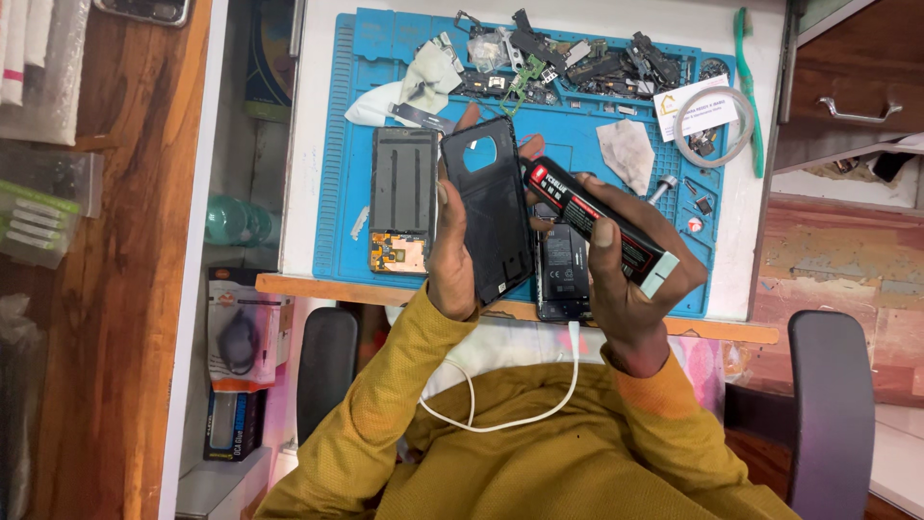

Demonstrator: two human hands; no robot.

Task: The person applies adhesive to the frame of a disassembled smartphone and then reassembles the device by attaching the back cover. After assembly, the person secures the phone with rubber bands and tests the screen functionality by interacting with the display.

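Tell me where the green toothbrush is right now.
In the head view, the green toothbrush lies at the blue mat's right edge, upper right, beside the tape roll.

The dark grey plastic phone back cover (489, 207), with a rounded camera cut-out near its top, is held upright and slightly tilted, inner side toward the camera, at about 9 o'clock from the tube. The black-and-red adhesive tube (599, 225), with a pale grey crimped end at its lower right, lies slanted, its nozzle end pointing to 10 o'clock and touching the cover's right edge.
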